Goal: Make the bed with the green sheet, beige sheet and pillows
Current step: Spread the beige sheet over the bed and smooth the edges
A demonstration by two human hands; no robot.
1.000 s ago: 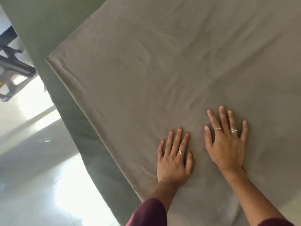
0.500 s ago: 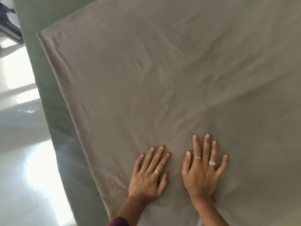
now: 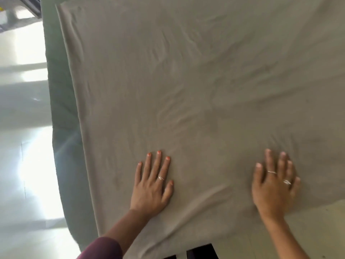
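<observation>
Both hands lie flat, fingers spread and grasping nothing, on the beige sheet (image 3: 186,81), left hand (image 3: 152,186) low center and right hand (image 3: 274,186) lower right and a bit blurry, while the green sheet (image 3: 61,109) peeks out along the sheet's left edge, by the shiny floor (image 3: 22,165).

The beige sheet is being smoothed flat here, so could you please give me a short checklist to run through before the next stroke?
1. Left hand flat on the beige sheet, fingers straight: ok.
2. Right hand flat on it: cannot tell, blurred.
3. Wrinkles gone ahead of the hands: not ok, ripples fan across the middle.
4. Left hem straight, green sheet showing beside it: ok.
5. Pillows in place: cannot tell, none in view.
</observation>
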